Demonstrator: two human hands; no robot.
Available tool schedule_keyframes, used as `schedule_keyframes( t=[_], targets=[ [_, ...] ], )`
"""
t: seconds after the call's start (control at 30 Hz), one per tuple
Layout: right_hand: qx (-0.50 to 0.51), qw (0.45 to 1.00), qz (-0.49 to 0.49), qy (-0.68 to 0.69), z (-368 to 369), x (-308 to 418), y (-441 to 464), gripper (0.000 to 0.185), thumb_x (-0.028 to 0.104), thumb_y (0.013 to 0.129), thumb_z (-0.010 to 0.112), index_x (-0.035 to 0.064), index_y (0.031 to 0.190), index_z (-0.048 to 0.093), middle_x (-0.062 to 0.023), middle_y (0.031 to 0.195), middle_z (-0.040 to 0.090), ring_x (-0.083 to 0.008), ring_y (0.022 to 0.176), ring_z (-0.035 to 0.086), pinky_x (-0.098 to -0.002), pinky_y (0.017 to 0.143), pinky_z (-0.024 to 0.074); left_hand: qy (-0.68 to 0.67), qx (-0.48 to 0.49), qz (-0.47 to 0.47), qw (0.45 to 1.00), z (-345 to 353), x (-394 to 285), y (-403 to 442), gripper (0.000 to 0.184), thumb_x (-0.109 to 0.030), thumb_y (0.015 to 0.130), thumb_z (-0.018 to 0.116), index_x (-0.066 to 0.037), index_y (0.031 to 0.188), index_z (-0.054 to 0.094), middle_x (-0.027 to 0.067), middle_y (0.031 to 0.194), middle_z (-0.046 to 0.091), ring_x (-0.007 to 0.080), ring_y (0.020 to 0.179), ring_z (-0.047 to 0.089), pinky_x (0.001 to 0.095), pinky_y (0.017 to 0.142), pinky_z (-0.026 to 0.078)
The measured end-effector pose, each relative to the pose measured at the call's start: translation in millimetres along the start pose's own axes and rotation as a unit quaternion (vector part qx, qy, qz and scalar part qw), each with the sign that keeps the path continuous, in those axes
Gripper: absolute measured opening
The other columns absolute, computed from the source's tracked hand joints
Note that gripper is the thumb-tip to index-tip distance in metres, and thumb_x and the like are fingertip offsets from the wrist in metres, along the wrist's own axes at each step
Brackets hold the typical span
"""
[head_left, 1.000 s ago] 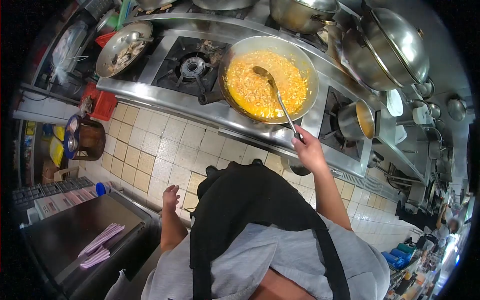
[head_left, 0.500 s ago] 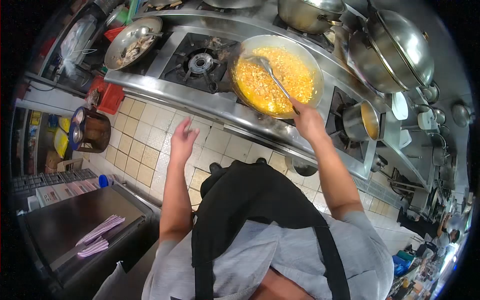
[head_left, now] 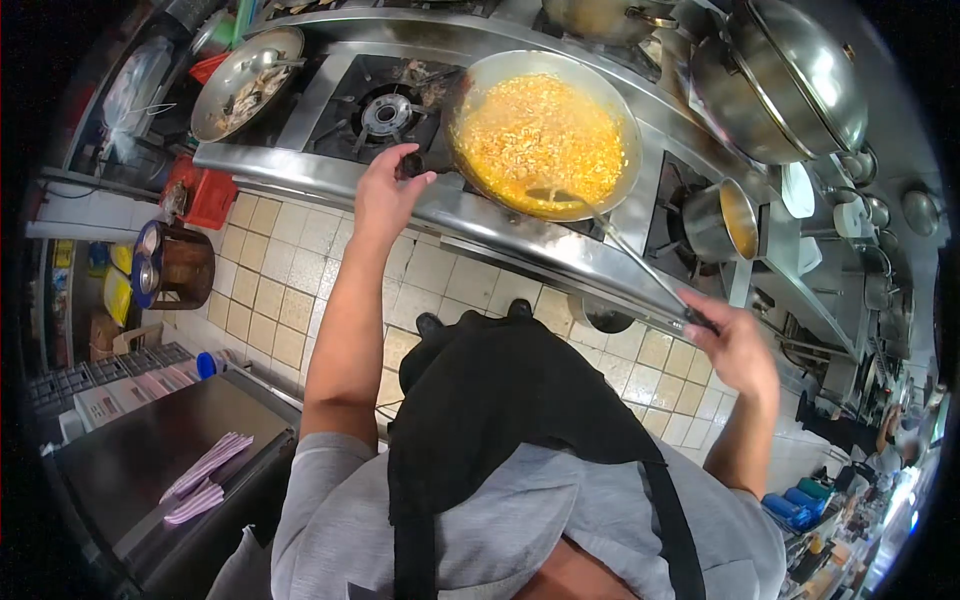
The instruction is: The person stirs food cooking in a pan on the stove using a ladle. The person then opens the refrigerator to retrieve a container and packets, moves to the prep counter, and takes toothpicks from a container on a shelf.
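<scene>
A wide metal pan [head_left: 630, 150] stands on the stove, filled with a yellow-orange mix of small chopped pieces in liquid [head_left: 545, 135]. My right hand [head_left: 738, 348] is closed around the dark grip of a long cooking spoon [head_left: 640, 258], well out to the right of the pan. The spoon's head lies in the food by the near rim, partly sunk. At the pan's left, my left hand [head_left: 385, 200] has thumb and fingers apart around the end of the dark pan handle [head_left: 432, 163]; whether it touches cannot be made out.
Left of the pan is a bare gas burner [head_left: 386, 115], then a smaller pan [head_left: 250, 85] with food scraps and a utensil. A pot of orange liquid [head_left: 722, 220] stands to the right, below a large lidded pot [head_left: 780, 85]. Behind me on the left is a dark counter [head_left: 130, 440] with striped cloths [head_left: 205, 478].
My right hand has moved right and toward me, drawing the spoon's head from the pan's far left to its near rim. My left hand has risen to the pan handle.
</scene>
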State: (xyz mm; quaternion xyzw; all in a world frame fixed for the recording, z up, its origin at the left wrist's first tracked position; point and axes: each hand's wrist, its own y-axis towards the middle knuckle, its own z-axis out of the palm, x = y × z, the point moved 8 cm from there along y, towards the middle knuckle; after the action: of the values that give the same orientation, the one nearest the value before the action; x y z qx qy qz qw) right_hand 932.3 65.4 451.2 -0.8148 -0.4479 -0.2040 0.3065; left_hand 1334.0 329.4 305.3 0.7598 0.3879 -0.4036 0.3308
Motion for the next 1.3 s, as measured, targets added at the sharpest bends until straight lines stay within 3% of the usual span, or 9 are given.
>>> schedule_keyframes(
  t=[0.27, 0.5, 0.6, 0.7, 0.8, 0.9, 1.0, 1.27, 1.3],
  targets=[
    [-0.12, 0.992, 0.012, -0.047, 72.5, -48.0, 85.5, 0.047, 0.009, 0.088, 0.074, 0.0122, 0.135, 0.067, -0.0278, 0.116, 0.07, -0.0416, 0.108, 0.069, -0.041, 0.093, 0.0538, 0.038, -0.01, 0.004, 0.999, 3.6, -14.0, -19.7, 0.047, -0.014, 0.079, 0.088, -0.004, 0.122, 0.069, 0.0121, 0.108, 0.071, 0.0205, 0.087, 0.069, 0.0344, 0.078, 0.056],
    [-0.163, 0.975, -0.001, 0.154, 56.7, -78.3, 83.2, 0.044, 0.009, 0.093, 0.073, 0.0052, 0.136, 0.066, -0.0112, 0.109, 0.076, -0.0151, 0.094, 0.067, -0.0325, 0.087, 0.0526, 0.049, -0.024, -0.011, 0.998, 7.3, -16.4, -22.6, 0.046, -0.015, 0.08, 0.088, -0.004, 0.121, 0.069, 0.0135, 0.103, 0.072, 0.0218, 0.081, 0.069, 0.0346, 0.074, 0.057],
    [-0.196, 0.967, 0.06, 0.149, 60.9, -91.6, 93.1, 0.047, 0.01, 0.094, 0.071, 0.0051, 0.14, 0.062, -0.0138, 0.106, 0.076, -0.0177, 0.09, 0.068, -0.0337, 0.086, 0.0532, 0.016, -0.028, -0.026, 0.999, 10.0, -4.7, -21.9, 0.046, -0.013, 0.08, 0.088, -0.002, 0.12, 0.068, 0.0146, 0.101, 0.073, 0.0218, 0.082, 0.071, 0.0343, 0.075, 0.058],
    [-0.246, 0.964, 0.077, 0.07, 83.0, -90.3, 116.6, 0.046, 0.007, 0.097, 0.066, 0.0018, 0.142, 0.058, -0.0051, 0.093, 0.069, -0.0121, 0.08, 0.059, -0.0277, 0.077, 0.0505, 0.0, -0.024, -0.04, 0.999, 11.8, -7.7, -23.7, 0.046, -0.01, 0.079, 0.088, -0.001, 0.119, 0.067, 0.0151, 0.102, 0.074, 0.0216, 0.086, 0.072, 0.0335, 0.078, 0.058],
    [-0.181, 0.947, 0.085, 0.253, 138.0, -94.5, 148.3, 0.051, 0.012, 0.1, 0.064, 0.0049, 0.149, 0.052, -0.0052, 0.08, 0.062, -0.0099, 0.056, 0.051, -0.0289, 0.049, 0.0428, 0.008, -0.024, -0.041, 0.999, 13.4, -12.5, -28.0, 0.046, -0.008, 0.079, 0.087, 0.001, 0.119, 0.066, 0.0156, 0.104, 0.075, 0.0212, 0.089, 0.073, 0.0335, 0.08, 0.059],
    [-0.088, 0.905, 0.141, 0.392, 142.5, -49.2, 143.9, 0.051, 0.012, 0.1, 0.064, 0.0064, 0.149, 0.052, -0.0036, 0.076, 0.058, -0.0096, 0.048, 0.049, -0.0292, 0.039, 0.0369, -0.017, -0.014, -0.038, 0.999, 18.3, -4.2, -27.3, 0.045, -0.003, 0.084, 0.083, 0.003, 0.124, 0.062, 0.0083, 0.1, 0.074, 0.0112, 0.089, 0.068, 0.0261, 0.078, 0.055],
    [-0.084, 0.931, 0.094, 0.343, 121.2, -49.9, 136.7, 0.05, 0.012, 0.1, 0.064, 0.0082, 0.149, 0.053, -0.0024, 0.074, 0.056, -0.0094, 0.046, 0.048, -0.028, 0.037, 0.0348, 0.002, 0.002, -0.062, 0.998, 16.1, -13.0, -26.7, 0.046, -0.002, 0.085, 0.083, 0.004, 0.125, 0.061, 0.0081, 0.101, 0.074, 0.0111, 0.09, 0.068, 0.0261, 0.08, 0.054],
    [-0.209, 0.943, 0.102, 0.238, 69.7, -97.4, 188.3, 0.048, 0.016, 0.097, 0.068, 0.0029, 0.142, 0.06, -0.0063, 0.079, 0.068, -0.0099, 0.06, 0.055, -0.0299, 0.055, 0.0463, -0.021, 0.008, -0.066, 0.998, 17.4, -3.0, -25.5, 0.048, -0.001, 0.084, 0.084, 0.003, 0.126, 0.061, 0.0082, 0.103, 0.073, 0.0119, 0.091, 0.067, 0.0266, 0.082, 0.055],
    [-0.191, 0.946, 0.128, 0.227, 76.1, -101.6, 199.4, 0.048, 0.018, 0.095, 0.069, 0.0019, 0.14, 0.061, -0.0147, 0.097, 0.074, -0.0164, 0.077, 0.067, -0.0328, 0.073, 0.0547, -0.013, 0.01, -0.067, 0.998, 17.5, -4.3, -25.3, 0.048, -0.001, 0.084, 0.084, 0.002, 0.126, 0.061, 0.0083, 0.103, 0.073, 0.012, 0.091, 0.067, 0.0267, 0.082, 0.055]
  ],
)
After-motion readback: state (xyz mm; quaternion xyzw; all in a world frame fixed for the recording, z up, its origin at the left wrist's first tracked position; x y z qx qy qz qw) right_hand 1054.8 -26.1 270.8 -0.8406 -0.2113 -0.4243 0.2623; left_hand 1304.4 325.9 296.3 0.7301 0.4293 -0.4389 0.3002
